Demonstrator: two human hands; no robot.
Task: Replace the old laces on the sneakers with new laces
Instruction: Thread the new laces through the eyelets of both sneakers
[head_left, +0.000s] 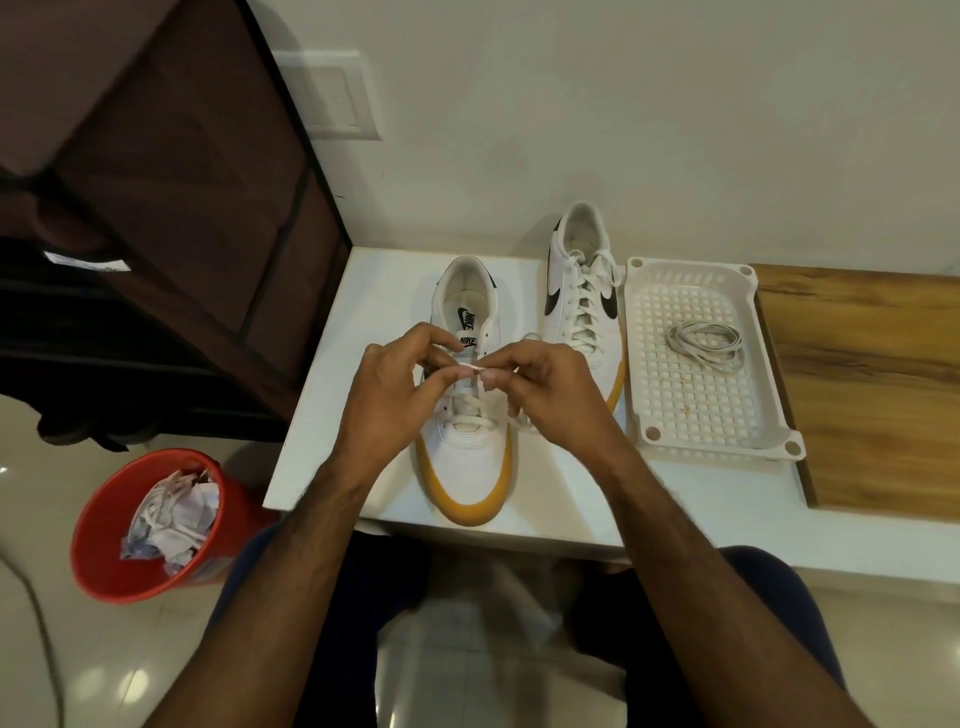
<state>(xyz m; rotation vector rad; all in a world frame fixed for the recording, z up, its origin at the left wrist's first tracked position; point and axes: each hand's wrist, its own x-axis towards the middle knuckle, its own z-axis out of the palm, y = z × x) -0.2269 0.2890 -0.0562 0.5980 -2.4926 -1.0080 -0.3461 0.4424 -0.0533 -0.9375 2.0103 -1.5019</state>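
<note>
Head view: the white counter (322, 415) ends at a near edge just past the toe of the near sneaker (467, 457), and its left edge drops toward a red bin (104, 545) of crumpled paper on the floor. A dark cabinet (182, 182) stands close on the left; a wooden board (872, 384) adjoins on the right. Bare counter lies left of the near sneaker and near the tray (691, 364).

The near sneaker lies with its long axis near to far, toe toward the person, heel far. The second sneaker (582, 296), fully laced, lies parallel, farther right, just beside the perforated tray holding a coiled lace (706, 345).

Above the near sneaker's eyelets, the left hand (389, 389) and right hand (550, 389) meet, fingers curled, both pinching the white lace end (470, 367) between them.
</note>
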